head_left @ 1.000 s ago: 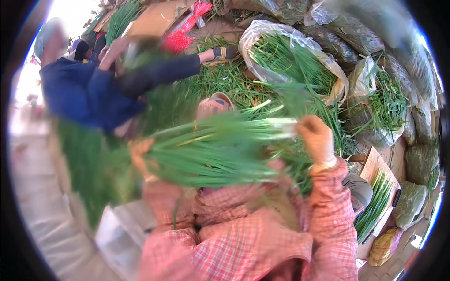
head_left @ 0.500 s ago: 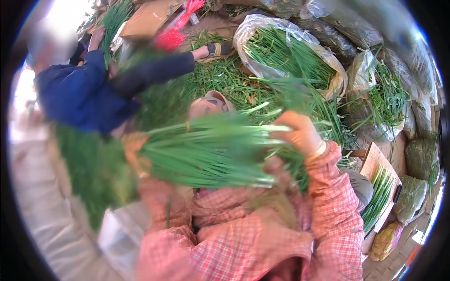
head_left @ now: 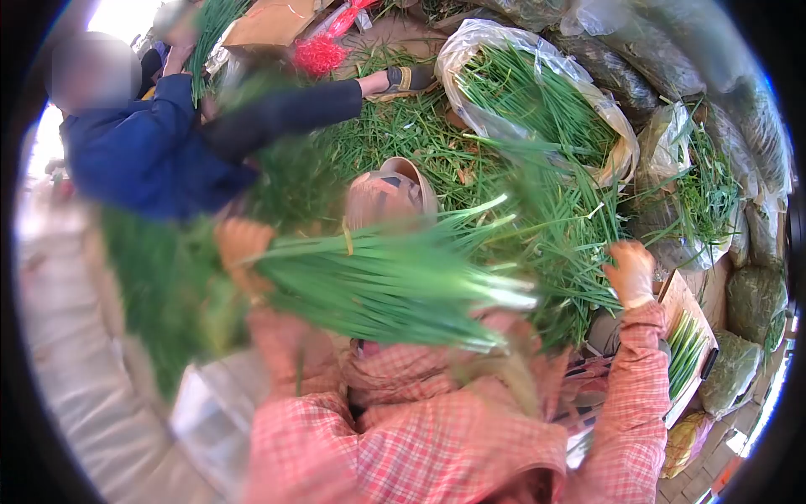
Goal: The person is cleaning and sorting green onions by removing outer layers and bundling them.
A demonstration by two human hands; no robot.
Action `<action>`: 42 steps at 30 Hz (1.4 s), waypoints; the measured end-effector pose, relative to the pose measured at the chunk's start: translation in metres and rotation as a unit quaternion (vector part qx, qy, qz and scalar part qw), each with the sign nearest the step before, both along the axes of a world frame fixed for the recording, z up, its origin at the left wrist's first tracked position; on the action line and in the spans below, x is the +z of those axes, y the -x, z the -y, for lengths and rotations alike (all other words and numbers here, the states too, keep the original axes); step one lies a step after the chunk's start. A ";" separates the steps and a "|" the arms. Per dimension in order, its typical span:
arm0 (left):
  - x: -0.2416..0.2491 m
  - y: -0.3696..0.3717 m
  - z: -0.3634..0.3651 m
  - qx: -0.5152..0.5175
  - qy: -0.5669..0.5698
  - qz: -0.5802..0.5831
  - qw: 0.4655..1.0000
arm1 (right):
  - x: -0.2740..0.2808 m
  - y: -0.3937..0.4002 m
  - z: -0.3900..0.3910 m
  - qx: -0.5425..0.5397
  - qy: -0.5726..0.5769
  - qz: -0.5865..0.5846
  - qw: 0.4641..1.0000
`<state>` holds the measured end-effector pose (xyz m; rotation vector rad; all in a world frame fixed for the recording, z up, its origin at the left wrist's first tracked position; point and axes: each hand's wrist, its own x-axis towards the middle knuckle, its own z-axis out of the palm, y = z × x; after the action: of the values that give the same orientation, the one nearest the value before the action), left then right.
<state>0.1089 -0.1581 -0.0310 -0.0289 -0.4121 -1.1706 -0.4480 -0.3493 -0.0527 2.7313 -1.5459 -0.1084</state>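
Observation:
A thick bunch of chives point(head_left: 386, 273) lies across the front of my body, its white stem ends pointing right and a yellowish band around its upper side. My left hand point(head_left: 245, 254) is closed around the leafy end of the bunch and slightly blurred. Out to the right, apart from the bunch, is my right hand point(head_left: 631, 273). Its fingers are curled near loose green blades; what they hold, if anything, I cannot make out. Both hands look gloved. Behind the bunch a pinkish cap-like object point(head_left: 390, 193) is partly covered.
Loose green leaves point(head_left: 411, 134) litter the ground. An open plastic bag point(head_left: 625, 147) of greens stands ahead, with filled bags point(head_left: 756, 277) along the right. Chives lie on a board point(head_left: 703, 353) at right. A person in blue point(head_left: 143, 160) sits left, one leg stretched across. Red strands point(head_left: 321, 55) lie ahead.
My right hand has left the white ends of the bunch and moved right and downward. My left hand still holds the bunch in nearly the same place.

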 end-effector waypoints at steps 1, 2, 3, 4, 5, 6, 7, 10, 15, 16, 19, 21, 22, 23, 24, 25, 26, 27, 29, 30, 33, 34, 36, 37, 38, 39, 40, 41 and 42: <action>-0.004 0.000 0.001 0.007 -0.023 0.019 1.000 | 0.002 -0.034 0.008 0.036 -0.050 0.071 0.996; -0.014 -0.003 0.001 0.016 -0.046 0.041 0.998 | 0.012 -0.079 0.008 0.087 -0.068 0.135 0.985; -0.025 -0.010 -0.001 0.032 -0.067 0.068 0.995 | 0.027 -0.120 0.004 0.133 -0.071 0.215 0.965; -0.034 -0.023 -0.004 0.054 -0.087 0.098 0.990 | 0.036 -0.152 0.001 0.168 -0.063 0.293 0.939; -0.036 -0.038 -0.011 0.080 -0.108 0.129 0.983 | 0.054 -0.180 -0.005 0.178 -0.072 0.358 0.914; -0.032 -0.047 -0.021 0.108 -0.133 0.156 0.973 | 0.072 -0.204 -0.012 0.180 -0.094 0.424 0.883; -0.012 -0.034 -0.018 0.127 -0.089 0.180 0.971 | 0.078 -0.225 -0.017 0.210 -0.110 0.441 0.865; 0.020 0.014 0.012 0.121 0.010 0.173 0.977 | 0.091 -0.263 -0.029 0.267 -0.151 0.475 0.825; 0.032 0.029 0.021 0.060 0.021 0.065 0.996 | 0.087 -0.288 -0.047 0.336 -0.104 0.425 0.834; 0.034 0.030 0.021 0.064 0.008 0.058 0.996 | 0.084 -0.294 -0.050 0.361 -0.044 0.394 0.844; 0.040 0.032 0.025 0.052 -0.008 0.047 0.997 | 0.083 -0.302 -0.051 0.382 0.012 0.354 0.854; 0.044 0.027 0.028 0.018 0.005 0.061 0.998 | 0.094 -0.308 -0.050 0.330 -0.062 0.478 0.811; 0.060 0.037 0.029 0.058 -0.056 0.077 0.994 | 0.100 -0.313 -0.048 0.286 -0.150 0.570 0.755; 0.078 0.049 0.031 0.097 -0.115 0.092 0.984 | 0.109 -0.317 -0.046 0.235 -0.234 0.651 0.683; 0.095 0.062 0.035 0.134 -0.173 0.107 0.970 | 0.130 -0.319 -0.047 0.150 -0.260 0.689 0.660; 0.105 0.070 0.039 0.125 -0.171 0.119 0.970 | 0.146 -0.318 -0.042 0.142 -0.308 0.718 0.608; 0.113 0.077 0.045 0.115 -0.170 0.131 0.970 | 0.161 -0.317 -0.036 0.133 -0.355 0.743 0.552; 0.118 0.081 0.049 0.114 -0.161 0.148 0.969 | 0.175 -0.314 -0.031 0.124 -0.399 0.763 0.493; 0.128 0.088 0.057 0.112 -0.143 0.182 0.966 | 0.206 -0.293 -0.024 0.159 -0.404 0.835 0.337; 0.130 0.086 0.059 0.110 -0.132 0.181 0.968 | 0.219 -0.274 -0.019 0.164 -0.428 0.854 0.248; 0.128 0.080 0.051 0.161 -0.152 0.170 0.960 | 0.225 -0.193 0.003 0.272 -0.507 0.817 0.041; 0.121 0.073 0.046 0.196 -0.174 0.146 0.954 | 0.220 -0.163 0.010 0.306 -0.530 0.790 0.018; 0.110 0.058 0.039 0.306 -0.291 0.125 0.898 | 0.174 -0.071 0.018 0.225 -0.507 0.827 0.087; 0.099 0.047 0.032 0.375 -0.384 0.125 0.835 | 0.143 -0.055 0.013 0.142 -0.424 0.838 0.312; 0.051 -0.004 0.008 0.321 -0.336 0.121 0.877 | 0.113 -0.040 0.008 0.045 -0.348 0.777 0.522; 0.016 -0.026 -0.008 0.095 -0.051 0.069 0.992 | 0.078 -0.036 -0.007 0.010 -0.183 0.578 0.795; -0.010 -0.039 -0.021 -0.044 0.071 0.066 0.994 | 0.044 -0.032 -0.021 -0.035 0.004 0.295 0.955; -0.018 -0.040 -0.034 0.063 -0.042 0.047 0.996 | 0.054 -0.050 -0.046 -0.048 0.139 0.114 0.983; -0.025 -0.037 -0.048 0.173 -0.187 0.034 0.966 | 0.063 -0.061 -0.058 0.003 0.071 0.288 0.955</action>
<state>0.1464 -0.1096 -0.0556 0.3986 -0.2372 -0.8887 -0.3867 -0.2914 0.0101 2.7871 -1.5578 0.8367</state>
